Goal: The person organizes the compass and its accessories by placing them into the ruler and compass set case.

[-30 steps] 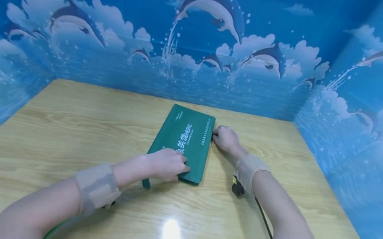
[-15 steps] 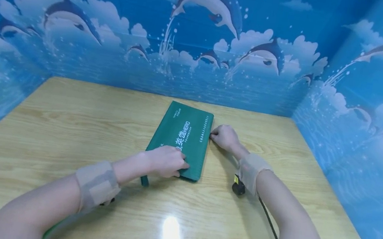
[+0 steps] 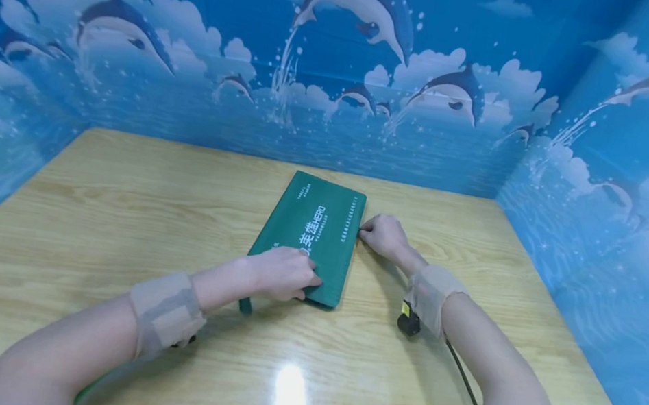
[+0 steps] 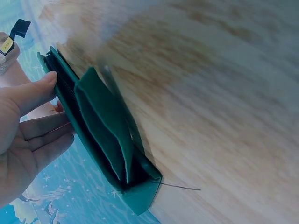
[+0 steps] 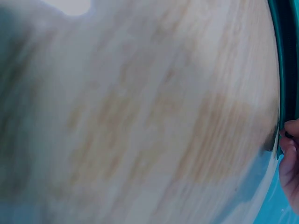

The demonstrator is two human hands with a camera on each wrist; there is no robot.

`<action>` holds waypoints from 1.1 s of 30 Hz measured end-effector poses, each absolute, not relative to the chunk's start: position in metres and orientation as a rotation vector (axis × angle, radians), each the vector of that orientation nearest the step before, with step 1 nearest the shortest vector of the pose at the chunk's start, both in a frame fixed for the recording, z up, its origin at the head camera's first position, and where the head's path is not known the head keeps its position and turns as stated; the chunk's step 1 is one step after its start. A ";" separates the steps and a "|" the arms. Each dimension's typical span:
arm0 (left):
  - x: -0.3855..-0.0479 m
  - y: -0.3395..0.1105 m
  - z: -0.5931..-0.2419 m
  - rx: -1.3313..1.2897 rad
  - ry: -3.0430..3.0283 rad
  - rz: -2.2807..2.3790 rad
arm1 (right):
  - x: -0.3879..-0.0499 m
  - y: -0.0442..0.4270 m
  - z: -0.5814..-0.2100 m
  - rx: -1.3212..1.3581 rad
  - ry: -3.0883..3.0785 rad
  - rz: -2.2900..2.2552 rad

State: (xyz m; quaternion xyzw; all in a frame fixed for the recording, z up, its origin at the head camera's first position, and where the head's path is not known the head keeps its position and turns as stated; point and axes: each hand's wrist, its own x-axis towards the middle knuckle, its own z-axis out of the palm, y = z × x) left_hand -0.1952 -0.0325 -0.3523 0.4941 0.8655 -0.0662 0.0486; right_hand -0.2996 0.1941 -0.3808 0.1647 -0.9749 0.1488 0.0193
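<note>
A flat green zip pouch with white lettering lies on the wooden table, its near end gaping. In the left wrist view its inner green flaps and dark zip teeth show inside the opening. My left hand grips the near edge, thumb at the rim and fingers against the cover. At the pouch's right side, my right hand pinches something small at the zipped edge. A dark bit, apparently the zip pull, shows between its fingertips in the right wrist view, where most of that hand is cut off.
The wooden table spreads around the pouch, with a bright light reflection in front. Blue dolphin-printed curtains enclose its back and sides. Each wrist wears a strapped camera; a black cable runs along the right forearm.
My right hand has slid slightly toward me along the pouch's right edge. My left hand keeps its hold, and the pouch stays nearly in place; the head view has shifted slightly.
</note>
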 end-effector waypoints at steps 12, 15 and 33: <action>-0.197 -0.031 -0.353 1.505 2.606 -0.161 | -0.296 0.195 -0.381 0.623 -2.973 0.391; -0.197 -0.030 -0.352 1.492 2.606 -0.163 | -0.297 0.195 -0.382 0.621 -2.973 0.389; -0.199 -0.031 -0.351 1.494 2.616 -0.190 | -0.303 0.190 -0.387 0.411 -2.991 0.612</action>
